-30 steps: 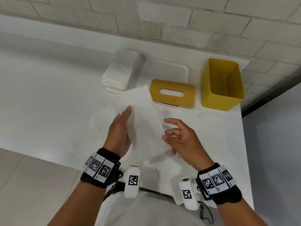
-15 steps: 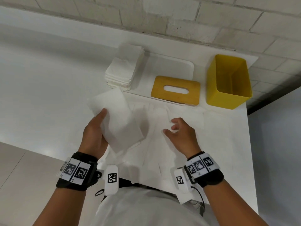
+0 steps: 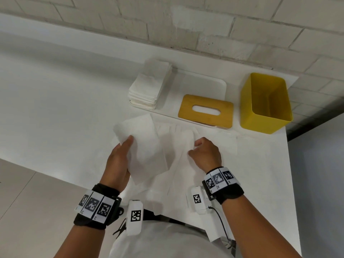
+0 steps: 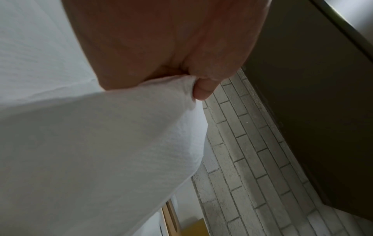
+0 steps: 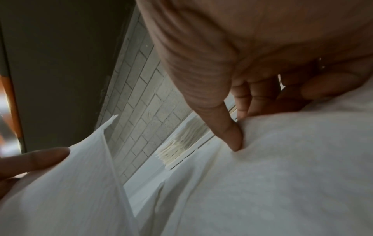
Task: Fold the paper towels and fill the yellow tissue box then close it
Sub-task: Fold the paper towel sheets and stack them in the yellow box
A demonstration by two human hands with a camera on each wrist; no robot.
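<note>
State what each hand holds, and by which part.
Left hand grips a folded paper towel along its left edge. Right hand pinches up a flat towel on the table.

A white bench (image 3: 55,108) stands against a brick wall. On it rest a white tray (image 3: 214,86), an open yellow tissue box (image 3: 260,118) at the far right corner, and unfolded paper towels (image 3: 214,146) spread near the front, perhaps several overlapping.

Left hand (image 3: 119,157) gripping, right hand (image 3: 205,153) pinching
</note>
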